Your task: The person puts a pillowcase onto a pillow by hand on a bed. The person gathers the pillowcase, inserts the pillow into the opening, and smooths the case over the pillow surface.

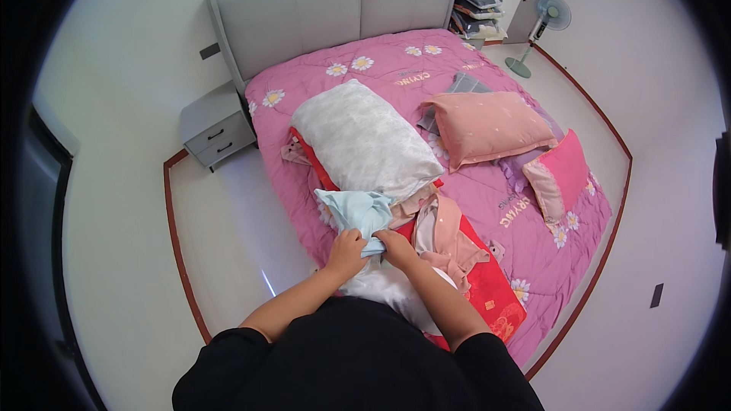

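A bunched light blue cloth, which looks like a pillowcase, lies in front of me with its near edge gathered between my hands. My left hand is closed on the left of that edge. Close beside it, my right hand grips the right part. Below the hands, partly hidden by my arms, a white satiny pillow or cloth lies against my body. Just beyond the blue cloth rests a plump whitish-grey pillow. To the right of my right hand is a crumpled peach cloth on red patterned fabric.
The bed carries a pink daisy-print quilt and a grey headboard. On its right side lie a peach pillow and a pink pillow. A nightstand stands left; a fan and stacked bags are at the far right.
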`<action>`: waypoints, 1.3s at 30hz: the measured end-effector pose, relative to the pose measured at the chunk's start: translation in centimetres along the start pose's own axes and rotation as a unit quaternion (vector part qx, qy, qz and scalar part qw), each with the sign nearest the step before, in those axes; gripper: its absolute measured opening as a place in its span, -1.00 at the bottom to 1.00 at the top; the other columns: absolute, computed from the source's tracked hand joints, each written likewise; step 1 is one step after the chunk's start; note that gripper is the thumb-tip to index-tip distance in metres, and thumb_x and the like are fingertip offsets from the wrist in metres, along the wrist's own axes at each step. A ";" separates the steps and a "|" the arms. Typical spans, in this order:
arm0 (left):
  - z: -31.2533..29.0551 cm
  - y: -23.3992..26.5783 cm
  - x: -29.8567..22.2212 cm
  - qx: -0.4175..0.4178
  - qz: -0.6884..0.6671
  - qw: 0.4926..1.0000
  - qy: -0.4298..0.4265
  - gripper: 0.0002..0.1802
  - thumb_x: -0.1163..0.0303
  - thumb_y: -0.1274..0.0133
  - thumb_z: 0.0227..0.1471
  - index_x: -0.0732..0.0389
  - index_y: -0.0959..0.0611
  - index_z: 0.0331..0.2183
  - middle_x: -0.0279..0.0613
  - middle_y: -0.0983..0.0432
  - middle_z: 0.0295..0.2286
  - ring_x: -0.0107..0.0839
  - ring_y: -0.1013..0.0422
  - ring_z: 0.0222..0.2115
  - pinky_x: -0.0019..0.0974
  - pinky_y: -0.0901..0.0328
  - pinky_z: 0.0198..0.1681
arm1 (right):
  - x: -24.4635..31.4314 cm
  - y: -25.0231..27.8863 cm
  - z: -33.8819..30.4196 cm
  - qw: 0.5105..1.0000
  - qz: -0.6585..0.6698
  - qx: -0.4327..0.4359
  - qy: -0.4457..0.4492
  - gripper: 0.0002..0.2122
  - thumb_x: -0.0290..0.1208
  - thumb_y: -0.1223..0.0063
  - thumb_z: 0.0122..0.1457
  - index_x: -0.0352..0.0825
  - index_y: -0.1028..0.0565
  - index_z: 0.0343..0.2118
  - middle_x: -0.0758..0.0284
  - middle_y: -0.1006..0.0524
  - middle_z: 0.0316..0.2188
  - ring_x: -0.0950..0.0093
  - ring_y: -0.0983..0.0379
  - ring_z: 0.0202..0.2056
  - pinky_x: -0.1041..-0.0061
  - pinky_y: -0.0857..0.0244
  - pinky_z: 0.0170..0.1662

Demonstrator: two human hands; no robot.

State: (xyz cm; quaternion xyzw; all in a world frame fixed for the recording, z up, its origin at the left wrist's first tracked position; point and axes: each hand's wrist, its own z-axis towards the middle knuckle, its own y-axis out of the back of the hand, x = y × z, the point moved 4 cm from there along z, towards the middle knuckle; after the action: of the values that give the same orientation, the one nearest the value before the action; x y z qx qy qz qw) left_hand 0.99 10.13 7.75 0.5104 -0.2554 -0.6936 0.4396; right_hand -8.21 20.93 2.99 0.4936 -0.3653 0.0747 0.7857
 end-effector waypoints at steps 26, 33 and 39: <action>0.8 -2.2 1.4 -0.051 0.044 0.997 -0.038 -0.84 0.54 0.00 -0.45 0.30 -0.52 -0.59 -0.05 -0.27 -0.16 -0.10 -0.16 -0.10 -0.19 -0.13 -0.11 | -1.5 -0.8 -1.5 0.979 -0.004 -0.088 -0.186 -0.70 -0.61 0.00 -0.25 -0.34 -0.42 -0.32 0.09 -0.46 -0.44 0.16 -0.40 -0.33 0.31 -0.24 -0.27; 0.6 -2.2 1.6 0.021 0.009 1.000 -0.017 -0.82 0.49 -0.03 -0.46 0.30 -0.52 -0.59 -0.06 -0.27 -0.17 -0.13 -0.15 -0.08 -0.16 -0.09 -0.07 | -1.4 -2.9 -2.6 0.966 0.084 0.070 -0.236 -0.78 -0.40 -0.05 -0.16 -0.29 -0.47 -0.37 0.11 -0.49 -0.48 0.16 -0.43 -0.38 0.30 -0.27 -0.30; 0.8 -1.8 1.1 0.003 0.024 0.997 -0.067 -0.73 0.40 -0.11 -0.47 0.28 -0.50 -0.54 -0.02 -0.20 -0.10 -0.08 -0.10 -0.04 -0.09 -0.03 0.00 | -1.1 -3.1 -3.1 0.970 0.117 0.033 -0.209 -0.73 -0.33 -0.06 -0.14 -0.34 -0.46 -0.34 0.08 -0.49 -0.43 0.15 -0.42 -0.35 0.30 -0.27 -0.28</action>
State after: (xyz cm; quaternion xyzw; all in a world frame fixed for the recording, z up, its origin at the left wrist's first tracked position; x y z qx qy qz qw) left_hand -0.45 9.94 6.03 0.4579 -0.2990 -0.7144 0.4366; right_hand -6.00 22.23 -0.74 0.4778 -0.5739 0.0738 0.6610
